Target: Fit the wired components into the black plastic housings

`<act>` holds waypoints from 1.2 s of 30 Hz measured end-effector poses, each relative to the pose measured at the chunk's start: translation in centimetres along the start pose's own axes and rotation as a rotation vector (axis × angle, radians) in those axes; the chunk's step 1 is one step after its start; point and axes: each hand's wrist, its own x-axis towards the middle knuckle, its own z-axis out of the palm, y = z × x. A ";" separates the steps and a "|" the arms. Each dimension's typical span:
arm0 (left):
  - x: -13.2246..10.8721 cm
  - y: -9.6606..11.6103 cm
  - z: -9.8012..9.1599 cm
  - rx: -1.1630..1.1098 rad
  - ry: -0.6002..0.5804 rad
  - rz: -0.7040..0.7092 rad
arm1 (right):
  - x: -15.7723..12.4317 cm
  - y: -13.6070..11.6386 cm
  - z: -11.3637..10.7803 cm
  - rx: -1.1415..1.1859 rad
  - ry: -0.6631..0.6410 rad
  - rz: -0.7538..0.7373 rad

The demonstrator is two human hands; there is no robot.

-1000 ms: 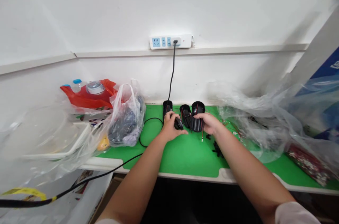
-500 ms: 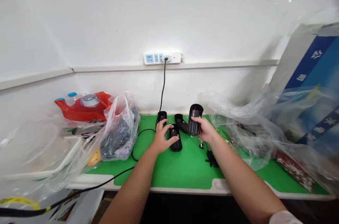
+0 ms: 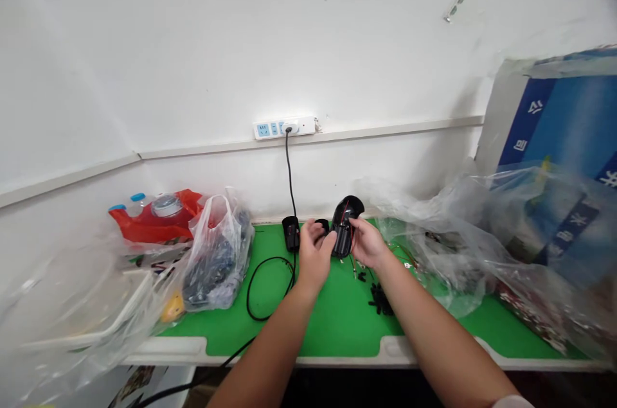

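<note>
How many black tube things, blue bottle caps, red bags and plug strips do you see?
Black tubes: 3, one in the right hand
Blue caps: 2
Red bags: 1
Plug strips: 1
Total: 7

Black housing – upright, red wires inside, held above green mat.
</note>
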 end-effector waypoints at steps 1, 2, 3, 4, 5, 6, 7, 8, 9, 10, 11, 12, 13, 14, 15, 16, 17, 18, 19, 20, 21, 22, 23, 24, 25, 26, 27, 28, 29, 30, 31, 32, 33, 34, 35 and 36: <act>0.7 -0.6 0.8 -0.089 -0.070 -0.145 | 0.0 0.0 0.0 -0.037 -0.001 -0.046; 1.3 -1.2 1.4 -0.176 -0.137 -0.262 | 0.0 0.0 0.0 -0.086 -0.010 -0.073; 1.7 -1.8 1.9 -0.258 -0.190 -0.342 | 0.0 0.0 -0.1 -0.149 -0.019 -0.084; 2.0 -2.4 2.2 -0.332 -0.219 -0.390 | 0.1 0.0 -0.2 -0.224 -0.023 -0.088; 2.2 -2.8 2.4 -0.393 -0.227 -0.418 | 0.1 0.0 -0.4 -0.308 -0.020 -0.091; 2.2 -3.2 2.4 -0.443 -0.225 -0.436 | 0.2 -0.1 -0.6 -0.394 -0.012 -0.094; 2.0 -3.4 2.4 -0.477 -0.226 -0.456 | 0.3 -0.2 -0.9 -0.470 -0.004 -0.093; 1.9 -3.5 2.2 -0.498 -0.240 -0.477 | 0.4 -0.5 -1.2 -0.528 -0.002 -0.086; 1.8 -3.5 2.0 -0.508 -0.262 -0.499 | 0.4 -0.9 -1.6 -0.562 0.009 -0.081; 1.8 -3.5 1.7 -0.509 -0.278 -0.516 | 0.5 -1.4 -1.9 -0.585 0.048 -0.088; 1.8 -3.3 1.4 -0.511 -0.282 -0.525 | 0.5 -1.9 -2.4 -0.622 0.117 -0.110; 2.0 -3.2 1.1 -0.516 -0.270 -0.524 | 0.5 -2.5 -2.8 -0.698 0.201 -0.145; 2.2 -3.0 0.8 -0.527 -0.251 -0.515 | 0.5 -3.2 -3.2 -0.827 0.272 -0.171; 2.4 -2.9 0.5 -0.542 -0.230 -0.504 | 0.4 -3.7 -3.6 -0.993 0.291 -0.169; 2.7 -2.9 0.3 -0.559 -0.211 -0.491 | 0.2 -4.1 -4.0 -1.168 0.239 -0.130; 2.9 -2.8 0.2 -0.575 -0.196 -0.481 | 0.0 -4.4 -4.4 -1.320 0.113 -0.053; 3.0 -2.9 0.1 -0.588 -0.190 -0.477 | -0.2 -4.5 -4.8 -1.425 -0.054 0.041; 3.1 -2.9 0.1 -0.595 -0.187 -0.481 | -0.3 -4.5 -5.1 -1.483 -0.215 0.134; 3.2 -3.0 0.1 -0.596 -0.186 -0.490 | -0.5 -4.3 -5.4 -1.509 -0.339 0.214; 3.2 -3.0 0.0 -0.594 -0.187 -0.502 | -0.5 -4.0 -5.6 -1.521 -0.414 0.274; 3.2 -3.1 0.0 -0.594 -0.192 -0.510 | -0.5 -3.6 -5.8 -1.531 -0.445 0.313; 3.1 -3.2 0.0 -0.597 -0.198 -0.512 | -0.5 -3.2 -5.9 -1.540 -0.448 0.336; 3.1 -3.2 -0.1 -0.604 -0.208 -0.510 | -0.3 -2.9 -6.0 -1.549 -0.438 0.350; 3.0 -3.2 -0.1 -0.613 -0.220 -0.507 | -0.2 -2.6 -6.0 -1.560 -0.426 0.358; 3.0 -3.2 -0.1 -0.621 -0.231 -0.507 | 0.0 -2.4 -6.0 -1.573 -0.418 0.365; 3.0 -3.2 -0.1 -0.627 -0.242 -0.510 | 0.1 -2.2 -6.1 -1.586 -0.410 0.369; 2.9 -3.2 -0.1 -0.628 -0.250 -0.517 | 0.2 -2.0 -6.1 -1.596 -0.401 0.372; 2.9 -3.2 -0.1 -0.625 -0.252 -0.527 | 0.2 -2.0 -6.1 -1.602 -0.395 0.376; 2.9 -3.2 -0.1 -0.617 -0.248 -0.535 | 0.3 -1.9 -6.1 -1.602 -0.391 0.375; 2.9 -3.2 0.0 -0.608 -0.241 -0.541 | 0.3 -1.9 -6.1 -1.600 -0.387 0.369; 2.8 -3.2 0.0 -0.599 -0.235 -0.544 | 0.2 -1.9 -6.0 -1.603 -0.381 0.355; 2.8 -3.2 0.1 -0.588 -0.229 -0.543 | 0.2 -1.9 -6.0 -1.609 -0.368 0.331; 2.8 -3.2 0.1 -0.576 -0.220 -0.539 | 0.2 -2.0 -6.0 -1.612 -0.345 0.297; 2.7 -3.1 0.0 -0.565 -0.210 -0.533 | 0.2 -2.1 -5.9 -1.600 -0.309 0.260; 2.7 -3.1 0.0 -0.553 -0.200 -0.524 | 0.2 -2.3 -5.7 -1.565 -0.255 0.227; 2.7 -3.0 -0.1 -0.540 -0.189 -0.514 | 0.2 -2.4 -5.5 -1.495 -0.179 0.200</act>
